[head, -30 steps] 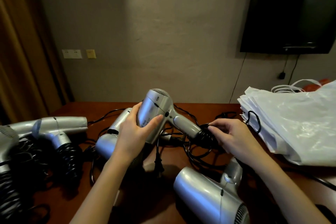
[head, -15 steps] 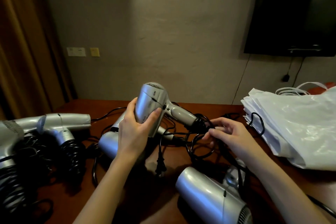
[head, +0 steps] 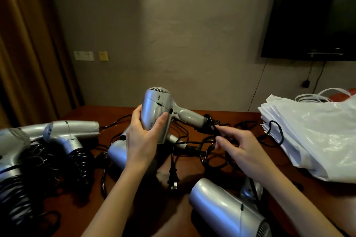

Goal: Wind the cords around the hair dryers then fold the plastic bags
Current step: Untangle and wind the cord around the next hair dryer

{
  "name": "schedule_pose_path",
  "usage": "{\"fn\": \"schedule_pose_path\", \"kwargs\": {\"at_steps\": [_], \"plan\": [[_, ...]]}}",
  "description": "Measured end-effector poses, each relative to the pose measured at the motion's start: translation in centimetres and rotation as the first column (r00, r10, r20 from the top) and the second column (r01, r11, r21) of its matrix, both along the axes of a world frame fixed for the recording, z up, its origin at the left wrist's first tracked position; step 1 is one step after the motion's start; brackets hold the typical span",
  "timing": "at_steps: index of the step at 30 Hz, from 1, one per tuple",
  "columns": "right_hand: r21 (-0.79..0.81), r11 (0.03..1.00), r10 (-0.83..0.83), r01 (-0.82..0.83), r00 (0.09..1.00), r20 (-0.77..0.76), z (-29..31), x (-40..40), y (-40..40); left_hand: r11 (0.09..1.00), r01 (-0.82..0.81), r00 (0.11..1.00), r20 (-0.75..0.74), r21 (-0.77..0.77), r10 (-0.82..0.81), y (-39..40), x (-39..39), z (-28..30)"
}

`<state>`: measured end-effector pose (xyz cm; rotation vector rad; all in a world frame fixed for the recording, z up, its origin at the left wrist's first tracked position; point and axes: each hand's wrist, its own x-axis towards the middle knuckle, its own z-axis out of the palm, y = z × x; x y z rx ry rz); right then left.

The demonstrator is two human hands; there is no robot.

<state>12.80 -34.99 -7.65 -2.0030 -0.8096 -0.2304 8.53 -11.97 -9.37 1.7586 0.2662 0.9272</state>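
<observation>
While a silver hair dryer (head: 227, 211) lies on its side at the near edge of the table (head: 221, 115), a black plug (head: 172, 180) dangles just above the wood beside it, its cord running up into the tangle. Now to the hands: the left hand (head: 142, 140) grips the barrel of the raised hair dryer (head: 157, 109), fingers behind and thumb across the front, holding it above the table with the grille end up and the handle pointing right. The right hand (head: 240, 150) pinches the black cord (head: 212, 129) right at the handle's tip, fingers curled around the strand, a few turns bunched there. Loose loops of cord sprawl over the table beneath both hands, and another dryer (head: 117, 152) lies partly hidden behind the left wrist. Off to the left, two wound dryers (head: 71, 136) rest with black coils wrapped round their handles. To the right sits a stack of white plastic bags (head: 316, 136), a cord loop lying against its edge. Farther back, a dark television (head: 312, 19) hangs on the wall, and brown curtains (head: 25, 44) close off the left side.
</observation>
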Motion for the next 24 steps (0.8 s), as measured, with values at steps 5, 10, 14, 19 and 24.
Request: {"fn": "schedule_pose_path", "kwargs": {"at_steps": [5,10,14,19,24], "plan": [[0.047,0.997,0.056,-0.06,0.995,0.077,4.1,1.4,1.2,0.986,0.005,0.999,0.035,-0.169,0.001,-0.6,-0.1,0.5],[-0.017,0.966,0.258,-0.258,0.966,-0.026,4.2,2.3,4.0,0.926,0.012,0.995,0.097,-0.377,0.026,0.4,0.2,0.4],[-0.117,0.937,0.315,-0.329,0.941,-0.123,3.1,3.6,4.4,0.897,0.066,0.996,0.079,-0.437,-0.035,0.9,0.4,0.4],[-0.262,0.924,0.244,-0.277,0.958,-0.152,3.2,5.2,4.5,0.894,0.105,0.994,0.068,-0.435,-0.084,0.9,0.3,0.5],[-0.208,0.914,0.304,-0.349,0.927,-0.221,5.5,5.4,5.1,0.824,0.193,0.981,0.124,-0.533,-0.149,0.8,0.5,0.8]]}}
